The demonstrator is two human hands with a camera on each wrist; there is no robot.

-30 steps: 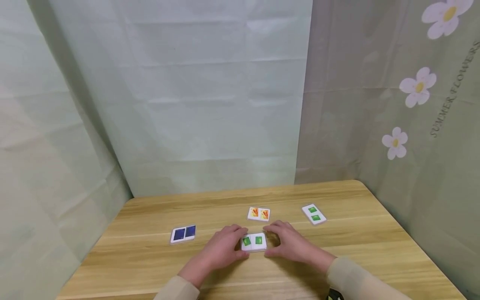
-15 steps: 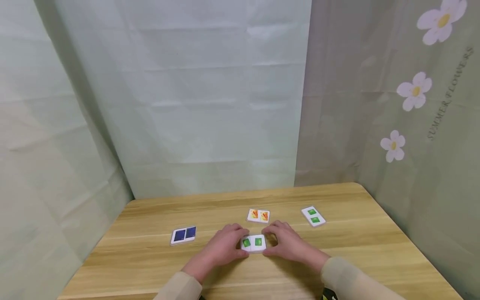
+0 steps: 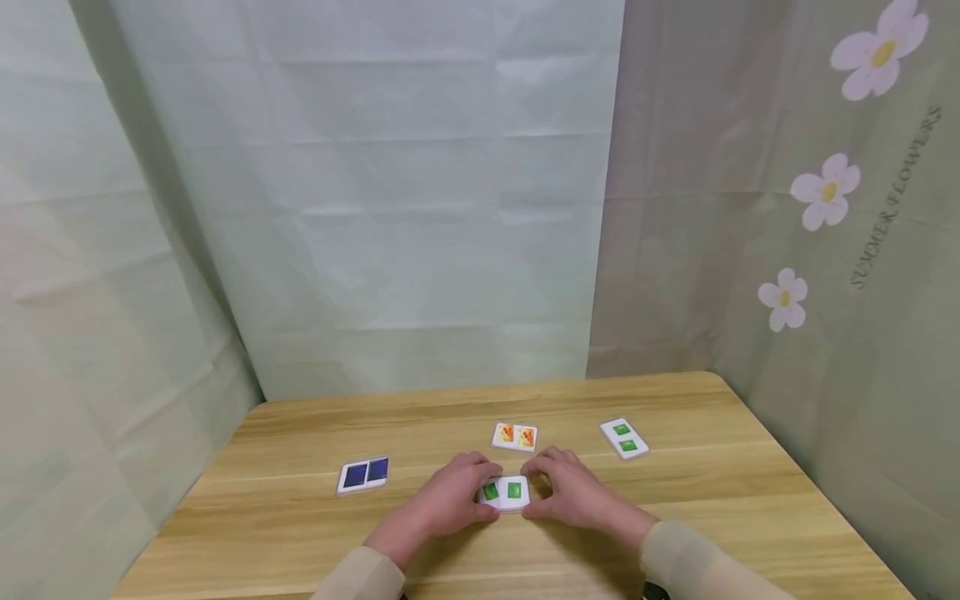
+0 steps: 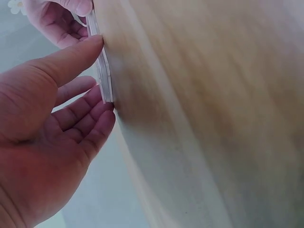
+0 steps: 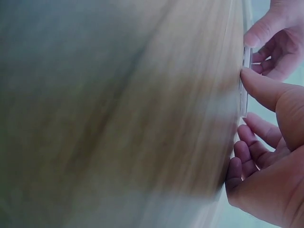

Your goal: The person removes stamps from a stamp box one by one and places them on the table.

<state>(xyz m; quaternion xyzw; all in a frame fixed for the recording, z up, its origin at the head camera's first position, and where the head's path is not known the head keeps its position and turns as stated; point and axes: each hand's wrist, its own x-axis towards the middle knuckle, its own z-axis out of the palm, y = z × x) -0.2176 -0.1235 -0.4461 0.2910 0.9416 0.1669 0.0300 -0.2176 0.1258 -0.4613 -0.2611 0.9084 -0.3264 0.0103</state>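
A small stack of clear-edged white cards [image 3: 513,493] lies flat near the table's middle, with green pictures on top. The top is split by a line, and its left picture is partly covered. My left hand [image 3: 453,493] grips the stack's left end, thumb at the near edge and fingers at the far side. From the right, my right hand [image 3: 573,493] holds the other end between thumb and curved fingers. Both wrist views show the stack [image 4: 105,71] edge-on, with layered transparent rims. In the right wrist view, the right thumb [image 5: 266,90] touches its near edge.
Just beyond the stack lies a card with orange pictures [image 3: 514,437]. A dark blue card [image 3: 363,476] is at the left, and another green-picture card [image 3: 624,438] at the right. Cloth curtains [image 3: 420,208] surround the wooden table [image 3: 300,533].
My right hand has moved slightly left and closed in on the stack's right end. The left hand keeps its place at the other end. The head view has shifted slightly.
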